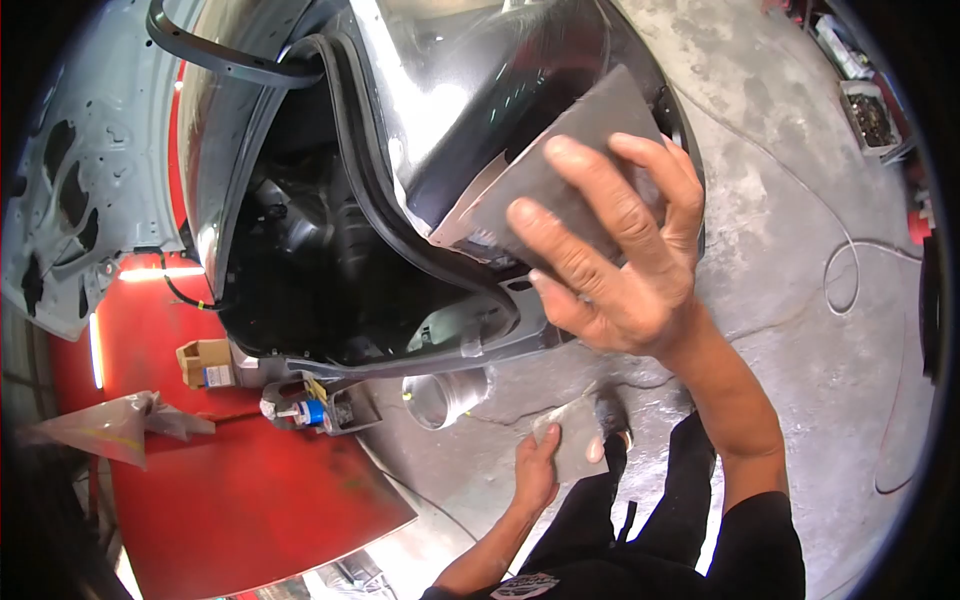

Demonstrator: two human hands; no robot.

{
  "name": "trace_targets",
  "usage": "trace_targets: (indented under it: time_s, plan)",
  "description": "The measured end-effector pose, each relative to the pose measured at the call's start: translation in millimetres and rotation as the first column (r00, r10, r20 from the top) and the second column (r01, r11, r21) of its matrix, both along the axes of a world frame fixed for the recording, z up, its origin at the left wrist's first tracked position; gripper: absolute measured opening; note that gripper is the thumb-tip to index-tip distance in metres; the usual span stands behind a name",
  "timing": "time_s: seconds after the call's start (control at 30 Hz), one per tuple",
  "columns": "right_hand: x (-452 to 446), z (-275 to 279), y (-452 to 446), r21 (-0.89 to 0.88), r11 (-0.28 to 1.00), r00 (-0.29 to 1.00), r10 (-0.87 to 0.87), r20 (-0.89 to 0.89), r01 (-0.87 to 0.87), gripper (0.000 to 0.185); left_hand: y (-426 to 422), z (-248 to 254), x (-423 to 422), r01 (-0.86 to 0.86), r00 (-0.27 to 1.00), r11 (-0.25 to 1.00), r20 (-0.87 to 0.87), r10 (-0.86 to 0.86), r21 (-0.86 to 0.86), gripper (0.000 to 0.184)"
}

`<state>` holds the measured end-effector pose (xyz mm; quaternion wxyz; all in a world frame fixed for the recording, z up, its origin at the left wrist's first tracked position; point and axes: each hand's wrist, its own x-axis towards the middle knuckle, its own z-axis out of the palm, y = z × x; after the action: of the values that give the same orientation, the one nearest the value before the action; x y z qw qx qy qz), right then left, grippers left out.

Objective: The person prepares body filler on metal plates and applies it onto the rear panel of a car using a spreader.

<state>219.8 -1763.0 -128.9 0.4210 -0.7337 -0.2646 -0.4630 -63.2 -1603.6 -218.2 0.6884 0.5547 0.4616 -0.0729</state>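
Note:
My right hand (625,250) is raised at the car's rear corner, its fingers spread across a dark grey flat sheet (600,120), which looks like a flexible filler spreader. The sheet lies against or very close to the dark body panel (500,90); the contact is hidden behind it. A pale pinkish patch (480,195) shows on the panel beside the sheet's left edge. Lower down, my left hand (537,465) grips a thin grey mixing board (573,440), thumb on top. A small pinkish blob of putty (595,450) sits on the board's right side.
The open trunk (310,220) has a black rubber seal around its edge. Below it are a clear bucket (430,400), a cardboard box (205,360) and a red panel (250,510). A thin hose (840,285) loops across the concrete floor at right.

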Motion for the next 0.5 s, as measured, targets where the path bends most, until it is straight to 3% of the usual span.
trace_targets:
  time_s: [0.2, 0.5]
  plan:
    - [-24.5, 12.6, 1.8, 0.002, 0.997, 0.958, -0.071, -0.276, 0.075, 0.045, -2.5, 12.6, 4.1, 0.023, 1.0, 1.0, -0.009, -0.023, 0.001, 0.044]
    - [-33.9, -2.0, 32.3, 0.067, 0.991, 0.993, -0.109, -0.036, 0.112, 0.037, 1.6, 23.9, 6.5, 0.035, 0.999, 0.999, 0.028, -0.036, 0.018, 0.044]
